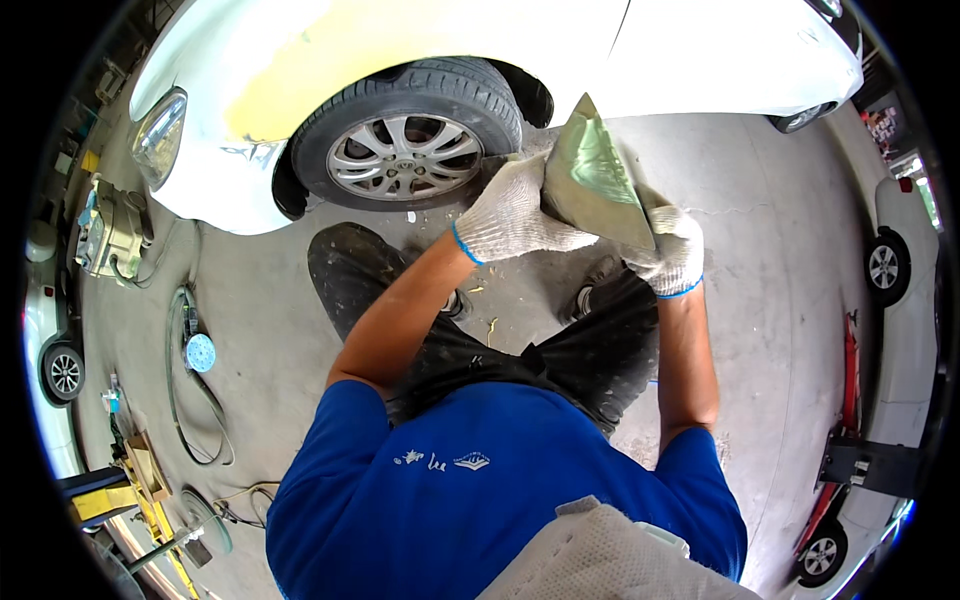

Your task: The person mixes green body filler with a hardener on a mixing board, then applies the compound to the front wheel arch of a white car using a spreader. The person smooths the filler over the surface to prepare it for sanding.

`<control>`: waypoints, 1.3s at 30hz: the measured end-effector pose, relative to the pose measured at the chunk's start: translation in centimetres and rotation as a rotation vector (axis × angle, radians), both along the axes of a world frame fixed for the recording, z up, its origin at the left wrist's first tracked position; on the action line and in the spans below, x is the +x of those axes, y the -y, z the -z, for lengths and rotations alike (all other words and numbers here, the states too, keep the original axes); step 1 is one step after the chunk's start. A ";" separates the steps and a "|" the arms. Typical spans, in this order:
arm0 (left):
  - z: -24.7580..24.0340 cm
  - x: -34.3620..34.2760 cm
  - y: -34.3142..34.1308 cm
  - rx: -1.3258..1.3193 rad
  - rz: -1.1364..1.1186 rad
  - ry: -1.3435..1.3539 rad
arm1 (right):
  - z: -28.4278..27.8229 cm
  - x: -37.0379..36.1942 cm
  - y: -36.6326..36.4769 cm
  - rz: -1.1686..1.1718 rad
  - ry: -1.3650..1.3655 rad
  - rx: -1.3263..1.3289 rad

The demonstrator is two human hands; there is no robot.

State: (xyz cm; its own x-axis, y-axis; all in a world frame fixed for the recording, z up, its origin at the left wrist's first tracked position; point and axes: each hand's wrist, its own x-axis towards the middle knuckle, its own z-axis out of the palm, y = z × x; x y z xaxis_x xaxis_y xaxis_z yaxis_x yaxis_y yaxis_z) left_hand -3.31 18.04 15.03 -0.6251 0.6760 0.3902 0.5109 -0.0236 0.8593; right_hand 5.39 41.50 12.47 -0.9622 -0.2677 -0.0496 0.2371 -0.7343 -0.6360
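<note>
In front of me, I hold up a thin board (597,212) with a pointed far end, tilted, with pale green paste (598,158) smeared over its face. My left hand (520,215), in a white knit glove with a blue cuff, is closed on the board's left side. At its right edge is my right hand (672,248), gloved the same way, with fingers curled in. Whatever those right fingers grip is hidden behind the board's edge. Beyond my hands stands a white car with a yellowish patch (285,75) on its fender, above the front wheel (405,160).
A hose (178,380) and a round blue-faced sander (201,352) lie on the floor at left, with a boxy machine (112,230) farther off. A red-and-black lift arm (850,460) and another car (905,330) stand at right. My knees are bent apart near the wheel.
</note>
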 end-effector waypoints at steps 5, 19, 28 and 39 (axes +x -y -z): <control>0.6 0.1 -0.4 -0.063 0.066 0.022 | -0.5 0.3 2.2 0.282 0.008 0.307; 1.0 0.1 0.1 -0.084 -0.002 0.346 | -4.6 2.5 2.4 0.745 -0.382 0.673; 2.4 0.9 -0.7 -0.040 -0.100 0.217 | -4.1 3.4 2.7 0.976 -0.513 0.946; 2.4 1.0 -0.5 -0.023 -0.125 0.262 | -4.3 2.5 3.8 1.021 -0.516 0.997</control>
State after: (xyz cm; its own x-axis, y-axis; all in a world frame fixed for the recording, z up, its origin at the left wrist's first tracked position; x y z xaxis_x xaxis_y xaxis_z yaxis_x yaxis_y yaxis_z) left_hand -2.33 18.55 12.62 -0.7813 0.5944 0.1903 0.2693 0.0460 0.9619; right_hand 7.88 37.74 16.73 -0.6768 0.4426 0.5882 -0.4892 0.3268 -0.8087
